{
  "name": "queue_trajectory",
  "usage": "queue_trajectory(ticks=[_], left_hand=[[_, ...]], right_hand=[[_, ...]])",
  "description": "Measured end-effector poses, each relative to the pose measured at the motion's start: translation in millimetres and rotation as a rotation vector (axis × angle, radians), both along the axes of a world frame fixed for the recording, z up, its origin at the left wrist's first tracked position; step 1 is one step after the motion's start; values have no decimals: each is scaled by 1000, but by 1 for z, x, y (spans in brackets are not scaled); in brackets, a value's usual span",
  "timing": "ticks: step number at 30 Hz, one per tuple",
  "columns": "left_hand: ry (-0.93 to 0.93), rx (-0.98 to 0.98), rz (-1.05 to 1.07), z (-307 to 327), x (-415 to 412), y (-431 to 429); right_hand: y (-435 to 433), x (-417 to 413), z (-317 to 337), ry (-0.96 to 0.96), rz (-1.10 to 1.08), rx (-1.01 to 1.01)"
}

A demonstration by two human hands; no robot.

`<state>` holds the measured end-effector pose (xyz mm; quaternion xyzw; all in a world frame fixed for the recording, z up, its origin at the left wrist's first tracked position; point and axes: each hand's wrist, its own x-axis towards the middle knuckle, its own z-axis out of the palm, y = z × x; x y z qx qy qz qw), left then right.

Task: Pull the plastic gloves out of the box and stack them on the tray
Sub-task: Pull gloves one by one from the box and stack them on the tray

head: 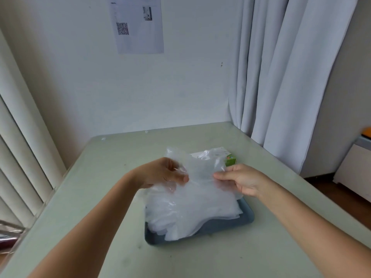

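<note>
Already, I saw thick pile stacked on tray; left hand, right hand both pinched one more glove above it; box contents hidden.

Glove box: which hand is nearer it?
Right. The right hand is just in front of the box; the left hand is farther left. Both pinch the glove.

Box mostly behind held glove (only green corner shows), wall notice text blurred
</note>
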<state>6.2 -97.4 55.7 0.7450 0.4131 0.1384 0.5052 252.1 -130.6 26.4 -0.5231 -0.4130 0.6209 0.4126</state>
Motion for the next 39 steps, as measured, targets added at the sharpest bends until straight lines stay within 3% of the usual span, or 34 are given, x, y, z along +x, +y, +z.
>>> queue_trajectory(ticks=[5, 10, 15, 18, 20, 22, 26, 29, 35, 39], left_hand=[[318, -178, 114, -26, -13, 14], [326, -165, 216, -34, -22, 23], [447, 76, 321, -40, -17, 30], [609, 471, 427, -52, -5, 22], [497, 715, 419, -58, 11, 2], [370, 793, 249, -62, 30, -21], [519, 650, -106, -87, 50, -41], [632, 582, -201, -106, 49, -38], [568, 544, -155, -105, 52, -36], [436, 497, -10, -93, 57, -33]], right_hand=[[22, 5, -32, -333, -74, 47], [33, 5, -43, -527, -106, 83], [34, 4, -49, -710, -100, 137], [27, 4, -53, -878, -137, 241], [22, 1, -54, -909, -166, 295], [20, 1, -55, -915, -198, 323], [15, 5, -48, -950, -185, 360], [9, 5, -46, -1059, -139, 406], [4, 10, -40, -1175, -144, 501], [8, 9, -24, -1055, -12, 376]])
